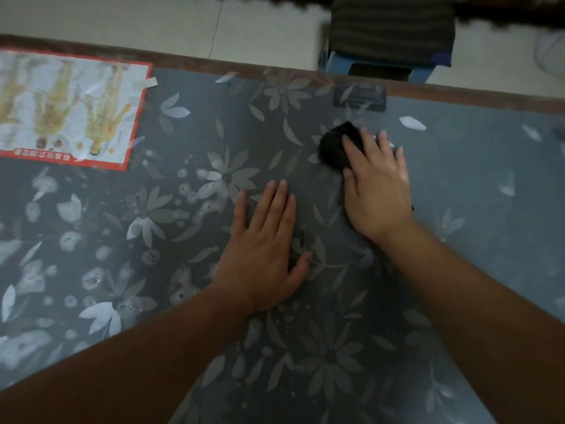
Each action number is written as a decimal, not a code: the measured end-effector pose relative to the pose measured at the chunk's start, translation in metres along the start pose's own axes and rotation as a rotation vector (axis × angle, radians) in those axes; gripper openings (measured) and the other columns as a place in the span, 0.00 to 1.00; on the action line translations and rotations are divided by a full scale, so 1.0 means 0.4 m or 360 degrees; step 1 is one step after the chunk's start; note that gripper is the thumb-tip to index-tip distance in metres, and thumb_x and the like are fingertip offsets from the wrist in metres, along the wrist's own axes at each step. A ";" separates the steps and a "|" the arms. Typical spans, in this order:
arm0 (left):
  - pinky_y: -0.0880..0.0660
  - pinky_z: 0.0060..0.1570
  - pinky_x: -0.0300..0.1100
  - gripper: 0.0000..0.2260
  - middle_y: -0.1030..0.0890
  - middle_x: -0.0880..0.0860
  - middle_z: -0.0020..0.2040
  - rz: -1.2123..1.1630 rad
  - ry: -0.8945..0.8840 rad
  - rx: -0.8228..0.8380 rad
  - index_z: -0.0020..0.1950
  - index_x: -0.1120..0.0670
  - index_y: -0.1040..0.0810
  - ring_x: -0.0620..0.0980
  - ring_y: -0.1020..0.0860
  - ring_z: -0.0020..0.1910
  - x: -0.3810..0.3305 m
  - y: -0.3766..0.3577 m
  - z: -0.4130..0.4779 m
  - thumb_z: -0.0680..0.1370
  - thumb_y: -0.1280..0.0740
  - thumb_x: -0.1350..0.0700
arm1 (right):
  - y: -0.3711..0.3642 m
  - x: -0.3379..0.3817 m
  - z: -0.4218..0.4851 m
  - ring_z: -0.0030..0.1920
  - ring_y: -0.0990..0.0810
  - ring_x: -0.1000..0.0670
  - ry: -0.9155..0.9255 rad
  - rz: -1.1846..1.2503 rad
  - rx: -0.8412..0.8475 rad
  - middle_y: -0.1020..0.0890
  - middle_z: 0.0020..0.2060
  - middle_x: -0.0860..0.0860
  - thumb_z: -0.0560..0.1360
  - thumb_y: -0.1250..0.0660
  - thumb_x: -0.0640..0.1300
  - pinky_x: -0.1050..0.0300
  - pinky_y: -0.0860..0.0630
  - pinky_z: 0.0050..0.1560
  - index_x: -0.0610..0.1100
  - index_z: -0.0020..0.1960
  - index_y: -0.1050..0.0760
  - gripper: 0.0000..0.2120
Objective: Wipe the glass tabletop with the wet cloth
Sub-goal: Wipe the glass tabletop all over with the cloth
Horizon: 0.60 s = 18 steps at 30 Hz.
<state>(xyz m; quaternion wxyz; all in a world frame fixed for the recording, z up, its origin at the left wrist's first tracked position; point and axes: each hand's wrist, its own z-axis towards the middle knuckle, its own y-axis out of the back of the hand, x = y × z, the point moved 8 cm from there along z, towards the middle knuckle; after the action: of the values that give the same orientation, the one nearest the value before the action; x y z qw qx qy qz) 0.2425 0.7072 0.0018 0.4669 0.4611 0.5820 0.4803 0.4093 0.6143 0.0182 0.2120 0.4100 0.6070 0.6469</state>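
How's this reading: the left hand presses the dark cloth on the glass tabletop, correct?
No. The head view shows the right hand pressing the dark cloth on the glass tabletop; the left hand lies flat on the glass, holding nothing.

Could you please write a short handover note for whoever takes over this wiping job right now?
The left hand rests flat on the glass tabletop, fingers straight, holding nothing.
The right hand presses the dark cloth onto the glass near the far edge, right of centre, with fingers spread over it.
Done: wiping is under way, but how much is already wiped cannot be told.
Left: probably the rest of the surface, including over the poster at the far left.
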 end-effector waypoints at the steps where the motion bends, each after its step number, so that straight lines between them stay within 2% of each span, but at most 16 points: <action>1: 0.52 0.78 0.67 0.39 0.50 0.61 0.84 -0.0004 0.0004 0.0007 0.83 0.61 0.46 0.57 0.54 0.84 0.000 -0.001 -0.001 0.82 0.50 0.35 | -0.004 0.008 -0.011 0.80 0.48 0.40 -0.0001 0.0010 -0.0014 0.43 0.80 0.47 0.83 0.46 0.46 0.39 0.52 0.79 0.50 0.80 0.42 0.25; 7: 0.55 0.79 0.66 0.35 0.51 0.61 0.84 -0.0094 -0.0007 -0.0004 0.83 0.61 0.47 0.57 0.56 0.84 -0.002 0.011 -0.003 0.82 0.51 0.42 | -0.054 0.024 -0.415 0.80 0.44 0.39 0.0279 -0.0131 0.0174 0.40 0.80 0.45 0.81 0.48 0.46 0.34 0.43 0.76 0.48 0.78 0.39 0.25; 9: 0.55 0.79 0.66 0.34 0.51 0.61 0.84 -0.0119 0.0007 -0.0020 0.83 0.61 0.47 0.57 0.56 0.84 0.002 0.011 -0.003 0.82 0.51 0.43 | -0.046 0.021 -0.378 0.79 0.43 0.38 0.0348 -0.0115 0.0187 0.38 0.79 0.45 0.80 0.46 0.46 0.35 0.44 0.76 0.47 0.78 0.38 0.26; 10: 0.55 0.79 0.66 0.34 0.51 0.60 0.84 -0.0125 0.0002 -0.0029 0.83 0.61 0.47 0.57 0.55 0.84 0.001 0.012 -0.001 0.82 0.50 0.44 | -0.037 0.020 -0.327 0.79 0.43 0.38 0.0294 -0.0110 0.0140 0.38 0.79 0.45 0.80 0.46 0.45 0.35 0.45 0.77 0.47 0.78 0.38 0.25; 13: 0.54 0.78 0.67 0.32 0.49 0.61 0.84 -0.0134 -0.0017 -0.0066 0.83 0.60 0.45 0.57 0.54 0.84 -0.002 0.010 -0.001 0.82 0.50 0.45 | -0.015 0.016 -0.192 0.80 0.45 0.39 -0.0042 -0.0017 -0.0035 0.40 0.80 0.46 0.82 0.45 0.45 0.39 0.51 0.79 0.49 0.79 0.38 0.24; 15: 0.55 0.78 0.68 0.32 0.49 0.61 0.84 -0.0161 -0.0025 -0.0046 0.83 0.59 0.44 0.58 0.53 0.84 -0.005 0.009 -0.001 0.81 0.51 0.45 | -0.035 0.039 -0.242 0.80 0.46 0.40 -0.0080 -0.0025 -0.0044 0.41 0.80 0.47 0.82 0.46 0.47 0.39 0.51 0.79 0.50 0.79 0.40 0.25; 18: 0.56 0.78 0.68 0.30 0.47 0.60 0.84 -0.0244 -0.0031 -0.0024 0.82 0.58 0.40 0.57 0.53 0.84 -0.004 0.016 -0.004 0.81 0.51 0.47 | -0.076 0.093 -0.468 0.80 0.45 0.40 0.0083 -0.0102 0.0101 0.42 0.80 0.47 0.81 0.47 0.49 0.36 0.46 0.77 0.50 0.79 0.41 0.27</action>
<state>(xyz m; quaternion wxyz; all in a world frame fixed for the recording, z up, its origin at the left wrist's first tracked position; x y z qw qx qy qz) 0.2416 0.7060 0.0086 0.5114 0.4163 0.6074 0.4429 0.2336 0.5338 0.0130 0.2036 0.3798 0.6454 0.6307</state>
